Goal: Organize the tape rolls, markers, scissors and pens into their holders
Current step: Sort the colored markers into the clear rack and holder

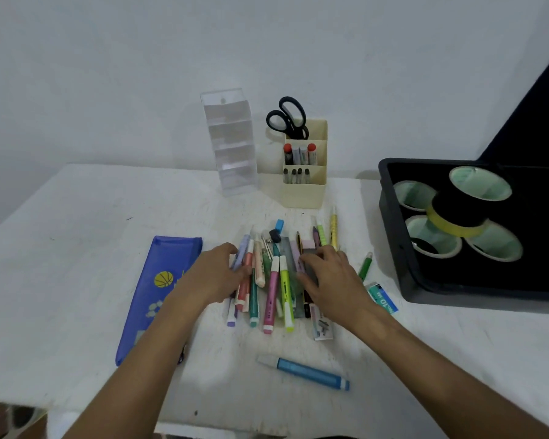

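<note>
A heap of pastel pens and highlighters (271, 277) lies in the middle of the white table (76, 217). My left hand (214, 275) rests on the heap's left side, fingers curled over the pens there. My right hand (328, 275) lies on its right side, fingers bent over a grey ruler and a dark flat thing. A blue marker (303, 372) lies alone nearer to me. Black scissors (287, 117) stand in the cream holder (305, 191), with markers in its front slots. Several tape rolls (457, 217) sit in the dark tray (393, 229) at the right.
A clear tiered holder (232, 144) stands left of the cream holder. A blue pencil case (157, 289) lies flat at the left. A green pen (365, 266) and a teal eraser (382, 297) lie beside my right hand. The table's front edge is close.
</note>
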